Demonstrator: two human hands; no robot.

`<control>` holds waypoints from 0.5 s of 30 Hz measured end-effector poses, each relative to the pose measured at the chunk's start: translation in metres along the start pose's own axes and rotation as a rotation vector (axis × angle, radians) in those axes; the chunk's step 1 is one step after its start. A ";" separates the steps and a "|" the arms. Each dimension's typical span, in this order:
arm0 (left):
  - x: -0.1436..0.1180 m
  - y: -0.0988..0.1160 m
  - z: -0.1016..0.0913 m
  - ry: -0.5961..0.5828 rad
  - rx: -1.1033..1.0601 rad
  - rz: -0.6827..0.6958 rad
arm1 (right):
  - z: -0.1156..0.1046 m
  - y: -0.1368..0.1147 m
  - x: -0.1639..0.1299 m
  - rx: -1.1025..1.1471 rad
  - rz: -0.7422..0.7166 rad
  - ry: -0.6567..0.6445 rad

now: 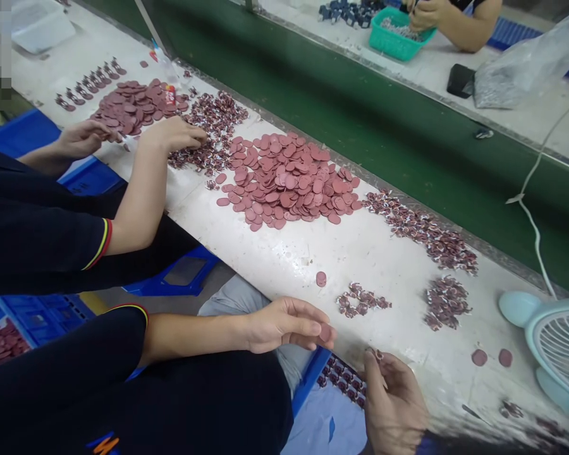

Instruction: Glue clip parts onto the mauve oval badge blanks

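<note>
A single maroon disc [325, 332] is pinched at the fingertips of the left hand [284, 325], just off the near edge of the white worktable [384, 253], while a small patterned piece [377, 354] appears to be gripped between thumb and forefinger of the right hand [393, 404], though this grip is only partly seen. The two parts are best brought together low over the blue bin [346, 379] by the knees, with the disc kept flat and its edge lightly held, so that alignment can be judged. Fresh parts are best taken from the little pile of patterned pieces [360, 300] and the loose disc [321, 279] nearby, not the large disc heap [287, 180] beside the co-worker's hand [177, 134].
</note>
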State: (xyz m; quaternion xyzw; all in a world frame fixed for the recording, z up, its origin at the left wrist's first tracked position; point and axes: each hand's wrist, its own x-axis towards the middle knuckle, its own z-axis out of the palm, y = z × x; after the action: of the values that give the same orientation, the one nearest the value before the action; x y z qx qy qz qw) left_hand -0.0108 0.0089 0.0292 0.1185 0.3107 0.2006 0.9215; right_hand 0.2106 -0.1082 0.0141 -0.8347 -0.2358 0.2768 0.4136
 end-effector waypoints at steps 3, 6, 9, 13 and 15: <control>0.000 -0.005 0.002 -0.005 0.066 0.010 | 0.003 -0.017 -0.023 0.214 0.024 -0.101; 0.001 -0.008 0.005 -0.017 0.119 0.040 | 0.012 -0.037 -0.040 0.349 0.021 -0.128; 0.000 -0.009 0.006 -0.048 0.150 0.059 | 0.021 -0.055 -0.049 0.378 0.011 -0.099; -0.001 -0.008 0.006 -0.092 0.139 0.084 | 0.025 -0.069 -0.052 0.283 0.042 -0.068; -0.001 -0.009 0.006 -0.106 0.124 0.092 | 0.026 -0.070 -0.053 0.259 0.020 -0.060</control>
State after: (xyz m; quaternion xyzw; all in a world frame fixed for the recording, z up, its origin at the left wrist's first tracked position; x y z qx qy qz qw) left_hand -0.0051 0.0002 0.0309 0.1999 0.2675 0.2164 0.9174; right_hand 0.1426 -0.0881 0.0727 -0.7680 -0.2019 0.3341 0.5077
